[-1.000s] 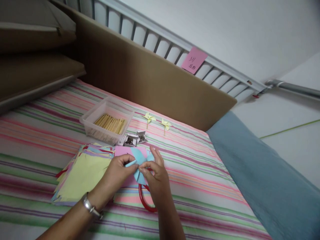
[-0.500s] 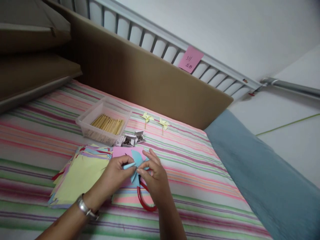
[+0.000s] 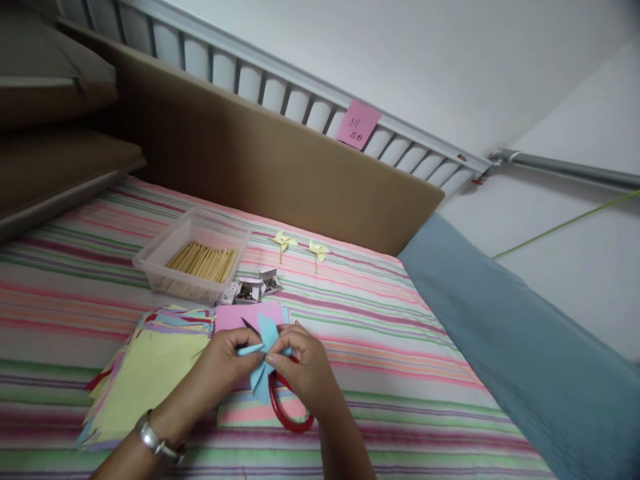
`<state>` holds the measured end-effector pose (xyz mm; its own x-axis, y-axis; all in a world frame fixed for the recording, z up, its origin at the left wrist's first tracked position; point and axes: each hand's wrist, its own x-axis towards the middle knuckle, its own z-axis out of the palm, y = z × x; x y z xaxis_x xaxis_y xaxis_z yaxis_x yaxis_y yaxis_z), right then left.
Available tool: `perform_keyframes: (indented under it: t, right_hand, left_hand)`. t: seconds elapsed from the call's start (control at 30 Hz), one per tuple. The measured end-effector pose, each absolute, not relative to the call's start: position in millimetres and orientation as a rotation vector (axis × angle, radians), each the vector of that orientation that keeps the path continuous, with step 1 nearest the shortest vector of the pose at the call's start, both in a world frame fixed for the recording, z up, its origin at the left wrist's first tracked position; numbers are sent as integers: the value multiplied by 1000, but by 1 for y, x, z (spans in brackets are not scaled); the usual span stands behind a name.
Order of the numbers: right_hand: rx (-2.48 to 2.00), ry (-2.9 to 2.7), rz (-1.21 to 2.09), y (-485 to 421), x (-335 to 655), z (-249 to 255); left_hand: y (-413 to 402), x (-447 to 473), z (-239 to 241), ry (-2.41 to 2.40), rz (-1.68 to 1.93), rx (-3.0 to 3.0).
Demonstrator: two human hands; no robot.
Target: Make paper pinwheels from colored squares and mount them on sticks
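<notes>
Between my two hands is a light blue paper pinwheel (image 3: 268, 333), its corners folded in toward the middle. My left hand (image 3: 226, 357) pinches it at the left, thumb and finger near its centre. From the other side my right hand (image 3: 303, 363) grips it, thumb and fingertips closed at the centre. Whether a small pin sits under the fingertips I cannot make out. Below the pinwheel lie red-handled scissors (image 3: 291, 425), blades partly hidden, on a stack of coloured paper with a pink sheet (image 3: 227, 317) on top.
Left of my hands lies a pile of paper sheets with a yellow one (image 3: 145, 373) uppermost. Behind stand a clear plastic box (image 3: 150, 260) of wooden sticks (image 3: 205, 261) and small open boxes (image 3: 249, 291) of metal fasteners. Two yellow pinwheels (image 3: 283, 241) lie near the cardboard panel (image 3: 280, 173).
The view has shifted a little, so the scene sits lower and further left. My right-hand fingers have drawn in closer around the blue pinwheel, and the left hand keeps its pinch.
</notes>
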<state>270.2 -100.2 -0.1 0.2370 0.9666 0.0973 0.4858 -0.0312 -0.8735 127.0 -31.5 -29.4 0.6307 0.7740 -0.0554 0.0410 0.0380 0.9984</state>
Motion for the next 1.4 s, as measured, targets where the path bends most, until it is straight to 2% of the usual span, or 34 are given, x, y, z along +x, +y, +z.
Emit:
perform_keyframes:
  t: [0.5, 0.9, 1.4]
  right_hand:
    - [-1658, -1319, 725, -101, 272, -5]
    - [-1601, -1383, 792, -103, 276, -2]
    - [-1594, -1211, 891, -100, 272, -7]
  left_hand:
    - [-26, 129, -42, 794, 629, 1451]
    - [-28, 129, -34, 776, 592, 1430]
    - [-31, 128, -28, 790, 621, 1392]
